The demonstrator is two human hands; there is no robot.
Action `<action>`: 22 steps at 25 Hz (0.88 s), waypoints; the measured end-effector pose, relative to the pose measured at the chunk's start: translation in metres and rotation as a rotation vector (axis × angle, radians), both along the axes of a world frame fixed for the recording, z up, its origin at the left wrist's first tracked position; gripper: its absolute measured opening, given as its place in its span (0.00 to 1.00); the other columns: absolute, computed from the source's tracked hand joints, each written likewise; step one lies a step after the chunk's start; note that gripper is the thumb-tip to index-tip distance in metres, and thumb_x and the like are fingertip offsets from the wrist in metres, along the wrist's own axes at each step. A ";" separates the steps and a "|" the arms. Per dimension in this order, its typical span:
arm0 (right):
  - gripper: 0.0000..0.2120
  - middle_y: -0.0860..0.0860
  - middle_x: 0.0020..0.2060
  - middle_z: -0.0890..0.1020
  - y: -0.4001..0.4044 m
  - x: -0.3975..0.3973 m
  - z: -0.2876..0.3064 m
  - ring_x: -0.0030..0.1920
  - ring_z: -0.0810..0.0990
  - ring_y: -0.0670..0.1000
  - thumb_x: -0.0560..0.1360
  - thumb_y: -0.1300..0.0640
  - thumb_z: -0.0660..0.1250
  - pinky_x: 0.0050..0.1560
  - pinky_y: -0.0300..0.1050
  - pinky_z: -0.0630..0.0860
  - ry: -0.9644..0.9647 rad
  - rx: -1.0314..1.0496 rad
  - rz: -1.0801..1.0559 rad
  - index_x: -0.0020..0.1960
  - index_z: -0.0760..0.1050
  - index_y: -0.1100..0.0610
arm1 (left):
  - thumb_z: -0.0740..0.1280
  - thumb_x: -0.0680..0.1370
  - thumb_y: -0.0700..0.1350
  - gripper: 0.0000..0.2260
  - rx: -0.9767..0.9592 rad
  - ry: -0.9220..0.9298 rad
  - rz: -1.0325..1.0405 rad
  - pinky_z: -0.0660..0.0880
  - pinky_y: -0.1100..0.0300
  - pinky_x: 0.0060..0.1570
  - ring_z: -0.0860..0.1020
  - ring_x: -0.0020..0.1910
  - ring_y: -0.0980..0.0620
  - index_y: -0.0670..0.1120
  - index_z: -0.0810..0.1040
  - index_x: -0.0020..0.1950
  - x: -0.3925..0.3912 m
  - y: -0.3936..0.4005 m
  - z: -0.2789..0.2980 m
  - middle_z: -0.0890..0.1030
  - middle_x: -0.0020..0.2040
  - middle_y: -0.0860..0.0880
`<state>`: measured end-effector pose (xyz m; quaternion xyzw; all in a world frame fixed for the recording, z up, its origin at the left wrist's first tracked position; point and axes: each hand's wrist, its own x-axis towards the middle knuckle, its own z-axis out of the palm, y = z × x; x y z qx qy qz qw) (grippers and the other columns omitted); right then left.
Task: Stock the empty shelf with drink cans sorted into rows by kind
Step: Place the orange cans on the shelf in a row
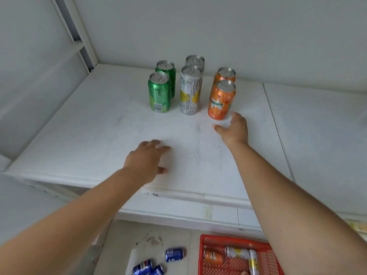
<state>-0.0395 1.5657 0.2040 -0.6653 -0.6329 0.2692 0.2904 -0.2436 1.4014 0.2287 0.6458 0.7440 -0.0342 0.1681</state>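
Six drink cans stand upright toward the back of the white shelf [99,135], in three short rows running front to back. On the left is a pair of green cans [159,93], the rear one partly hidden behind the front one. In the middle is a pair of silver cans with yellow patches [190,90], one behind the other. On the right is a pair of orange cans [222,100], the front one leaning a little in this wide view. All show their silver tops with pull tabs. The rows stand apart from each other, with narrow gaps between them.

The right hand [234,129] hovers just beside the base of the front orange can, its grip apart, fingers spread and holding nothing. The left hand [148,157] is over the bare middle of the shelf, well in front of the green cans, fingers relaxed and loose, also holding nothing.

Open shelf lies in front of the cans up to the front lip, and wide room lies to their left and right. A seam crosses the shelf right of the orange cans.

Below, blue cans [174,254] lie on the floor [178,235], and a red basket [228,240] holds more orange and silver cans on their sides.
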 end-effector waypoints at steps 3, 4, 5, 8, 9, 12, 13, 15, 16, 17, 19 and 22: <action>0.25 0.56 0.65 0.71 -0.039 0.027 0.003 0.66 0.69 0.56 0.73 0.50 0.69 0.64 0.45 0.67 -0.298 0.032 0.219 0.67 0.71 0.57 | 0.71 0.72 0.52 0.27 0.075 -0.032 0.021 0.66 0.52 0.68 0.67 0.69 0.44 0.55 0.68 0.70 0.007 -0.007 -0.002 0.68 0.72 0.47; 0.23 0.55 0.64 0.72 -0.054 0.038 0.003 0.67 0.67 0.56 0.74 0.50 0.68 0.65 0.46 0.67 -0.366 0.041 0.286 0.67 0.72 0.57 | 0.71 0.72 0.51 0.24 0.125 -0.059 0.051 0.68 0.53 0.66 0.70 0.67 0.44 0.54 0.71 0.68 0.015 -0.013 -0.002 0.71 0.69 0.47; 0.22 0.54 0.64 0.72 -0.070 0.049 0.004 0.67 0.67 0.56 0.75 0.49 0.66 0.65 0.47 0.67 -0.397 0.053 0.322 0.66 0.72 0.56 | 0.70 0.73 0.49 0.22 0.173 -0.086 0.081 0.69 0.53 0.64 0.71 0.65 0.44 0.53 0.73 0.66 0.027 -0.020 -0.001 0.74 0.67 0.47; 0.19 0.54 0.61 0.75 -0.129 0.094 -0.006 0.64 0.69 0.56 0.75 0.50 0.66 0.62 0.49 0.70 -0.339 0.166 0.319 0.64 0.74 0.56 | 0.68 0.74 0.44 0.17 0.321 -0.137 0.063 0.71 0.54 0.58 0.73 0.62 0.44 0.51 0.76 0.63 0.082 -0.053 -0.004 0.77 0.63 0.48; 0.18 0.55 0.58 0.76 -0.152 0.114 -0.011 0.62 0.71 0.56 0.74 0.50 0.66 0.61 0.49 0.70 -0.283 0.260 0.291 0.62 0.75 0.57 | 0.67 0.74 0.42 0.15 0.403 -0.169 0.014 0.72 0.54 0.57 0.74 0.61 0.44 0.49 0.78 0.61 0.105 -0.068 -0.006 0.79 0.61 0.47; 0.15 0.57 0.53 0.78 -0.223 0.186 -0.034 0.56 0.73 0.55 0.73 0.55 0.67 0.59 0.47 0.71 -0.139 0.518 0.177 0.57 0.77 0.60 | 0.68 0.72 0.36 0.12 0.639 -0.259 -0.229 0.73 0.54 0.54 0.76 0.55 0.45 0.44 0.81 0.54 0.176 -0.111 -0.021 0.82 0.54 0.46; 0.14 0.58 0.53 0.78 -0.244 0.211 -0.045 0.56 0.73 0.55 0.72 0.57 0.67 0.58 0.46 0.70 -0.117 0.546 0.142 0.56 0.77 0.61 | 0.68 0.72 0.36 0.11 0.659 -0.272 -0.289 0.72 0.55 0.54 0.77 0.54 0.46 0.44 0.81 0.53 0.199 -0.125 -0.031 0.82 0.53 0.47; 0.15 0.58 0.52 0.78 -0.282 0.258 -0.073 0.55 0.73 0.54 0.71 0.58 0.68 0.59 0.46 0.70 -0.110 0.503 0.101 0.56 0.77 0.62 | 0.69 0.72 0.36 0.11 0.599 -0.295 -0.324 0.72 0.56 0.54 0.77 0.53 0.46 0.45 0.81 0.53 0.244 -0.149 -0.063 0.82 0.53 0.47; 0.15 0.58 0.53 0.78 -0.299 0.282 -0.092 0.56 0.72 0.54 0.71 0.57 0.68 0.60 0.45 0.69 -0.125 0.442 0.098 0.57 0.76 0.61 | 0.70 0.71 0.36 0.12 0.546 -0.310 -0.326 0.73 0.55 0.53 0.77 0.53 0.45 0.45 0.81 0.53 0.268 -0.159 -0.084 0.82 0.53 0.47; 0.16 0.57 0.54 0.77 -0.312 0.302 -0.111 0.57 0.72 0.54 0.71 0.56 0.67 0.60 0.45 0.69 -0.147 0.381 0.105 0.58 0.76 0.60 | 0.71 0.70 0.36 0.13 0.487 -0.317 -0.326 0.74 0.54 0.53 0.78 0.53 0.44 0.45 0.81 0.54 0.287 -0.167 -0.106 0.82 0.53 0.47; 0.19 0.57 0.54 0.77 -0.334 0.336 -0.154 0.57 0.72 0.54 0.71 0.52 0.65 0.61 0.46 0.69 -0.186 0.263 0.117 0.59 0.75 0.59 | 0.72 0.69 0.36 0.15 0.354 -0.316 -0.338 0.76 0.51 0.53 0.78 0.53 0.43 0.45 0.80 0.55 0.319 -0.177 -0.153 0.82 0.53 0.47; 0.21 0.56 0.55 0.78 -0.360 0.370 -0.229 0.57 0.69 0.52 0.70 0.49 0.65 0.59 0.46 0.69 -0.226 0.118 0.074 0.60 0.74 0.58 | 0.71 0.67 0.38 0.17 0.202 -0.320 -0.344 0.78 0.47 0.51 0.78 0.53 0.39 0.43 0.79 0.56 0.353 -0.179 -0.227 0.81 0.54 0.44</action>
